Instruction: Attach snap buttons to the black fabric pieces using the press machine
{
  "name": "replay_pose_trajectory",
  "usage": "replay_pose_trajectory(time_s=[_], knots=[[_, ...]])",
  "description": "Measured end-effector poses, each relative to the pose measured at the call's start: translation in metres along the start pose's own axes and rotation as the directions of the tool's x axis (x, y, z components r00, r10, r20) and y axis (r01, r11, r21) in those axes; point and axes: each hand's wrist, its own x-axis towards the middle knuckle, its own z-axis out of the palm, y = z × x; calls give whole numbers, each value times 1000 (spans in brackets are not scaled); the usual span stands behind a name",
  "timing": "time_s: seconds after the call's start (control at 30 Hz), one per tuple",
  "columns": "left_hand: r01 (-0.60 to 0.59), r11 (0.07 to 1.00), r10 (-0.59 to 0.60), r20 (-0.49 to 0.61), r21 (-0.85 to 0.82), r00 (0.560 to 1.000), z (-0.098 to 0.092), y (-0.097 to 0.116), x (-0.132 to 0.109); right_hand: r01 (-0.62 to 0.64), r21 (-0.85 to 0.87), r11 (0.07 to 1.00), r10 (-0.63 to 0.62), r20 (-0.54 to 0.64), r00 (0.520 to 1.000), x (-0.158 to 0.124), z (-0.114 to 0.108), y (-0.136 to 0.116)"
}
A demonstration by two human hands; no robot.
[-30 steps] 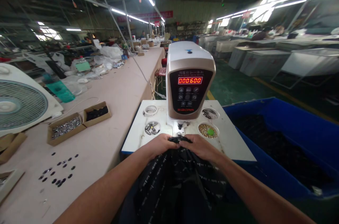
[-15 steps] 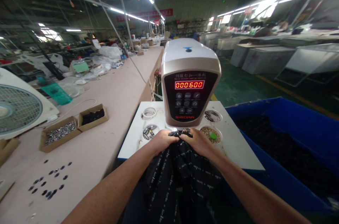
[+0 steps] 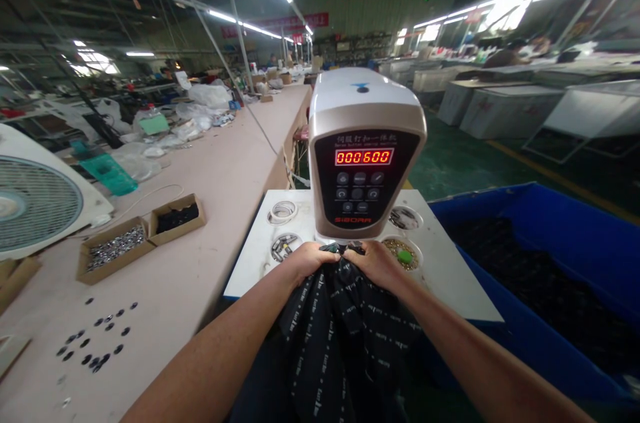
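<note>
A: Left hand (image 3: 306, 259) and right hand (image 3: 376, 262), knuckles nearly touching, each fisted tight on a gathered edge of the black garment (image 3: 345, 343). Pinching it right under the head of the snap-fastening machine (image 3: 367, 110).

B: Exactly where under the head?

A: Cannot tell; hidden by the knuckles and the machine's nose. Rest of the cloth hanging off the front of the white machine bench (image 3: 250, 270), draped down between the forearms.

B: Feel of it, at a guess?

A: Probably light, limp and thin; folds deeply, sags freely. Likely a little slick, so best gripped in a bunched handful near the edge, as now, rather than by a single layer. Nothing fragile about it.

B: Looks?

A: Black, with small white lettering printed in repeating rows. Too small to read.

B: And round about?

A: Red display (image 3: 364, 156) reading 000600, above a keypad. Round wells sunk in the bench top: small metal parts (image 3: 283, 246) just beside the left hand, brassy pieces (image 3: 397, 250) with a green bit just beside the right. Blue bin (image 3: 550, 210) to the right, dark cloth inside. Long bench (image 3: 215, 163) to the left, carrying a cardboard box of silvery pieces (image 3: 116, 248), a box of black pieces (image 3: 179, 218), loose dark buttons (image 3: 95, 343) and a fan (image 3: 35, 203).
</note>
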Motion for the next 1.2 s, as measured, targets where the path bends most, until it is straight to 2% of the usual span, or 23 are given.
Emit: replay_pose_trajectory(time_s=[0.13,0.33,0.5,0.8,0.93,1.2], knots=[[6,1000,-6,8,-16,1000,-1,-1,0,-14,-18,1000,14,8,1000,-1,-1,0],[8,1000,-7,5,-26,1000,-2,0,-1,-16,74,997,15,10,1000,2,2,5],[11,999,-11,2,-49,1000,-1,-3,1,-28,86,996,28,12,1000,4,2,8],[51,993,-50,15,-102,999,0,-5,-3,-20,71,997,10,138,990,2,-3,6],[52,994,-51,14,-101,999,0,-4,-3,7,36,999,-11,116,993,-1,0,10],[27,999,-26,29,-43,999,-2,-3,-8,-30,18,999,30,2,1000,-5,9,16]])
